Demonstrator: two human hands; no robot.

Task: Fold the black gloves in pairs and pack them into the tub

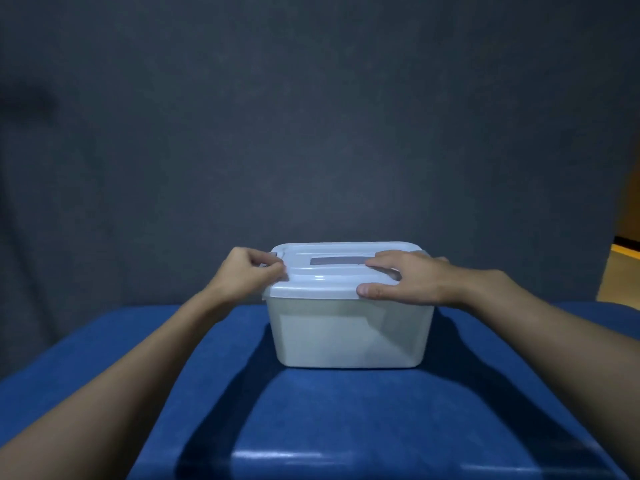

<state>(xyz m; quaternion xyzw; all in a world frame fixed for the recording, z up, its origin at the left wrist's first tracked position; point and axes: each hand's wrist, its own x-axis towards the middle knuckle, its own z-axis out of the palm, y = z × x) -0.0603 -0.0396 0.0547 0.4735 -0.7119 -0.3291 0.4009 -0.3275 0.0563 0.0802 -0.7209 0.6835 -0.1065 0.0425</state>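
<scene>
Tub lid (332,284): left fingers (268,269) pinch its left edge, right fingers (381,263) rest flat on top.

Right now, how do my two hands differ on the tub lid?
The left hand sits at the left end of the lid, the right hand over its right half. The left hand's fingers are curled, pinching the lid's edge; the right hand's fingers lie across the top, thumb on the front rim. Both touch the lid, shut on the tub.

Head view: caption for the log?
Closed tub: left hand pinches the lid at its edge, right hand rests on top.
</scene>
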